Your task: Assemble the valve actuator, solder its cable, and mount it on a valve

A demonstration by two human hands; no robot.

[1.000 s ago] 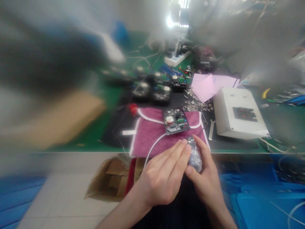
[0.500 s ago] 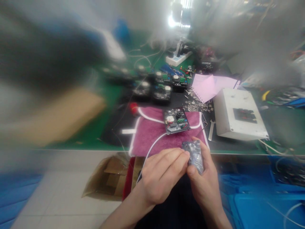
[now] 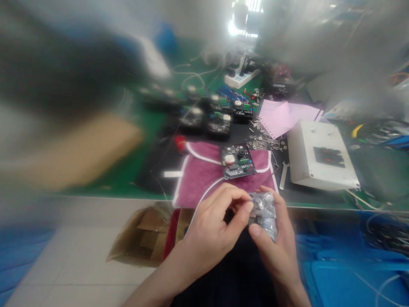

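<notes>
A crinkled silvery plastic packet [image 3: 267, 217] rests in my right hand [image 3: 277, 251], gripped between thumb and fingers just past the table's front edge. My left hand [image 3: 220, 221] pinches the packet's left edge with thumb and forefinger. What lies inside the packet cannot be made out. Beyond my hands, a black square housing with a circuit board [image 3: 238, 161] sits on a purple cloth [image 3: 194, 183] with white edging. A white cable [image 3: 204, 196] runs from the housing's side down behind my left hand.
Several similar black units [image 3: 219, 123] stand behind the cloth. Loose metal washers and screws [image 3: 260, 142] lie near pink paper [image 3: 277, 117]. A wrench [image 3: 284, 175] lies beside a white box [image 3: 306, 157]. Below are a cardboard box [image 3: 143, 238] and a blue crate [image 3: 351, 281].
My left fingers have opened from a closed bunch into a thumb-and-forefinger pinch at the packet's edge. The packet has turned slightly, showing more of its face.
</notes>
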